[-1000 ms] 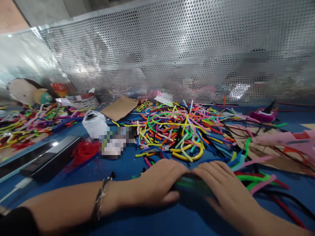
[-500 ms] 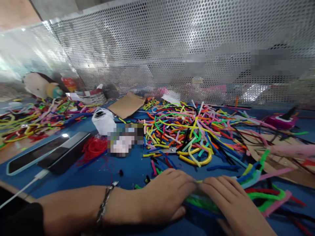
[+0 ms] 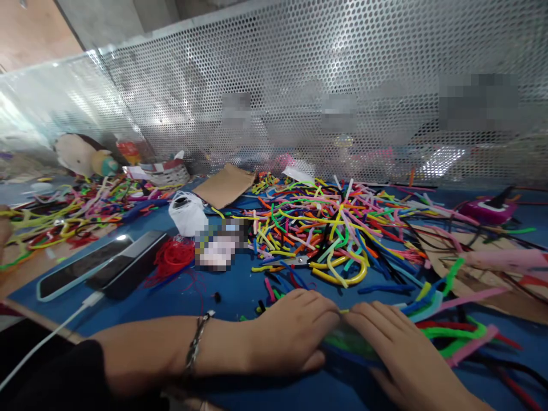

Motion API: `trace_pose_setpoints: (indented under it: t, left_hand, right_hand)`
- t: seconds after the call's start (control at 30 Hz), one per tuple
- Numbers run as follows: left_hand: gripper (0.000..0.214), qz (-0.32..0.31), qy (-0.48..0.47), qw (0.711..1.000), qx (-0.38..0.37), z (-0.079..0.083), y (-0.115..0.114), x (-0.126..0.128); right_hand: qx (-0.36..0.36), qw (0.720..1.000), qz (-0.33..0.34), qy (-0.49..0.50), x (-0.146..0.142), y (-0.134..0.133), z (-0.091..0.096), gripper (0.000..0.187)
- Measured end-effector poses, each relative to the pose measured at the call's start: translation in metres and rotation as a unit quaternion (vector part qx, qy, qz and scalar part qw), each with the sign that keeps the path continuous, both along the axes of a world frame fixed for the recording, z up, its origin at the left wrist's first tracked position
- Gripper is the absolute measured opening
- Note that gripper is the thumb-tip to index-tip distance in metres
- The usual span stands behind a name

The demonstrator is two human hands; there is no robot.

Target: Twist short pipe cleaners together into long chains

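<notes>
My left hand is closed, fingers curled around one end of a bundle of green and blue pipe cleaners. Close beside it, my right hand bends over the same bundle from the right, fingers wrapped down over it. The fingertips of both are partly hidden. More pipe cleaners, green, red and pink, stick out past my right hand. Just beyond the hands lie scissors with thick yellow handles, their blades toward the left. A large heap of cut, many-coloured pipe cleaners spreads behind them.
A phone, a dark power bank with a white cable, red thread and a white-wrapped roll lie left. Cardboard sits before the perforated metal screen. A pink glue gun is at right. Someone's hand shows at the left edge.
The camera view has turned slightly left, so the left-hand objects appear farther right. Part of another person's hand now shows at the left edge. Both my hands keep their hold, nearly unmoved.
</notes>
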State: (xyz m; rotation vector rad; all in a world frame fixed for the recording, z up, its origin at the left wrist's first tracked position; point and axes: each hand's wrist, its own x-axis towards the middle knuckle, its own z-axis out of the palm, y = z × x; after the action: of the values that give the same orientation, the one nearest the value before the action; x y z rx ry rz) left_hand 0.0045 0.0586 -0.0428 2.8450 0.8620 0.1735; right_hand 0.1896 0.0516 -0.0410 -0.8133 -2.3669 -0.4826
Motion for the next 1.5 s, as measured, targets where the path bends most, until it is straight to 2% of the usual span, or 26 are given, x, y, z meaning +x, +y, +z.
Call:
trace_pose_setpoints:
  t: [0.27,0.47,0.77,0.83,0.93,1.03,1.1,1.23,1.37,1.5]
  left_hand:
    - [0.036,0.009,0.003,1.000,0.012,0.000,-0.001,0.004]
    - [0.038,0.006,0.004,1.000,0.021,-0.003,0.000,0.003]
    - [0.037,-0.006,-0.003,1.000,0.008,-0.001,0.003,0.001]
    - [0.039,-0.015,0.005,1.000,-0.005,0.002,0.005,-0.002]
    - [0.047,-0.013,0.011,1.000,0.005,0.007,0.012,-0.007]
    - [0.060,0.010,0.033,0.999,0.022,0.011,0.020,-0.010]
    - [0.057,0.025,0.062,0.998,0.017,0.015,0.027,-0.012]
    - [0.037,0.037,0.122,0.992,-0.001,0.024,0.038,-0.020]
    - [0.039,0.036,0.155,0.987,-0.003,0.037,0.044,-0.030]
    - [0.041,0.047,0.149,0.987,-0.038,0.054,0.053,-0.040]
  right_hand:
    - [-0.009,1.000,-0.005,-0.013,0.000,0.001,0.000,0.047]
    - [-0.016,1.000,0.018,-0.016,0.002,0.006,0.000,0.042]
    - [-0.080,0.995,0.018,-0.050,0.010,0.008,-0.010,0.042]
    - [-0.100,0.993,0.018,-0.061,0.013,0.007,-0.005,0.045]
    - [-0.177,0.980,0.004,-0.095,0.021,0.010,0.007,0.048]
    - [-0.255,0.958,-0.017,-0.133,0.032,0.015,0.019,0.052]
    - [-0.280,0.947,-0.026,-0.155,0.039,0.020,0.025,0.055]
    - [-0.294,0.936,-0.032,-0.192,0.048,0.027,0.032,0.057]
    - [-0.298,0.930,-0.045,-0.209,0.047,0.032,0.038,0.044]
    - [-0.273,0.940,-0.044,-0.201,0.045,0.043,0.056,0.031]
